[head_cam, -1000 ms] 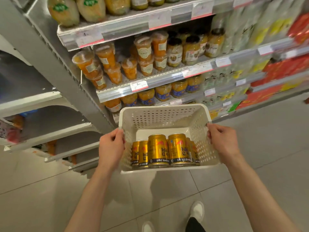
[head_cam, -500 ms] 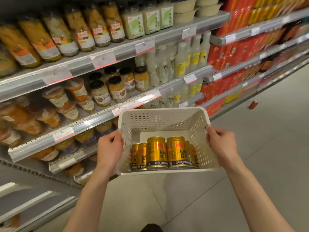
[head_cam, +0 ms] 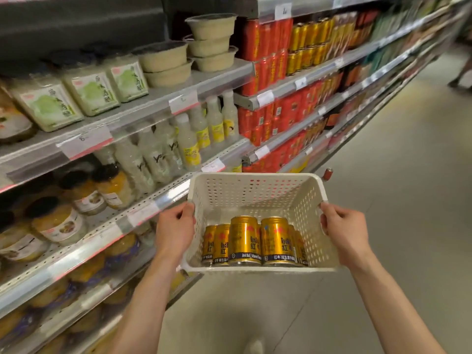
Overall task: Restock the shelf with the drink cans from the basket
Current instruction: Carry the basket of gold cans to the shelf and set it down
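Note:
I carry a white perforated basket (head_cam: 255, 192) in front of me at waist height. My left hand (head_cam: 175, 229) grips its left rim and my right hand (head_cam: 342, 232) grips its right rim. Several gold drink cans (head_cam: 245, 240) stand upright in the near half of the basket. Further along the aisle, the shelf (head_cam: 306, 75) at upper right holds rows of red cans (head_cam: 265, 39) and matching gold cans (head_cam: 310, 34).
Shelving runs along my left with white bottles (head_cam: 189, 141), green-labelled tubs (head_cam: 89, 90), stacked bowls (head_cam: 212, 39) and jars of yellow fruit (head_cam: 58, 221). A lone red can (head_cam: 327, 173) stands on the floor beyond the basket. The tiled aisle floor (head_cam: 408, 175) stretches to the right.
My view has swung right along the aisle. The fruit cups and grey shelf end have dropped out of sight. The red and gold can shelves have come closer. Both hands keep holding the basket.

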### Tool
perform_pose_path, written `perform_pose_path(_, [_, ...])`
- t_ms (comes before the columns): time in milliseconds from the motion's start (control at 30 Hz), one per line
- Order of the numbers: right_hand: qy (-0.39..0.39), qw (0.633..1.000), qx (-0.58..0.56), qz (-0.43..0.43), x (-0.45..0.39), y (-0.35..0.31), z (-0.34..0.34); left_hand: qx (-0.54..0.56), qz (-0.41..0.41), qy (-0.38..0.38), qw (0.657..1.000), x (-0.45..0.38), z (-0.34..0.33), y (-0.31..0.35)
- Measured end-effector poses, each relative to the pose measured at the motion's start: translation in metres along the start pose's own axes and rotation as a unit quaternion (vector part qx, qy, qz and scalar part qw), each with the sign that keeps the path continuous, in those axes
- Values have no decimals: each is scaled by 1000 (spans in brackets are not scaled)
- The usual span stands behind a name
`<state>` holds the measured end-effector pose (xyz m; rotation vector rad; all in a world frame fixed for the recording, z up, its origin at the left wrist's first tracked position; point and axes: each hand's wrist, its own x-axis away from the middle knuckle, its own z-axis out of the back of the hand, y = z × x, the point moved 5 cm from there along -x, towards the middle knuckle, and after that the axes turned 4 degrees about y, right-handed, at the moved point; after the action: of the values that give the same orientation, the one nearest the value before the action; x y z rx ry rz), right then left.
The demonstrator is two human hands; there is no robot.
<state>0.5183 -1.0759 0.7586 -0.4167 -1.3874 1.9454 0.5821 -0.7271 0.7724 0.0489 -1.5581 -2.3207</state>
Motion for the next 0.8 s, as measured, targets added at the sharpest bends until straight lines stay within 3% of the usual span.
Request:
perform_pose_path(333, [50, 999, -7, 11, -164, -15, 45, -2, -24, -29, 999, -74, -157, 90])
perform_pose_path(800, [13, 1000, 0, -5, -429, -6, 127, 3, -15, 3, 1000, -105, -400, 194])
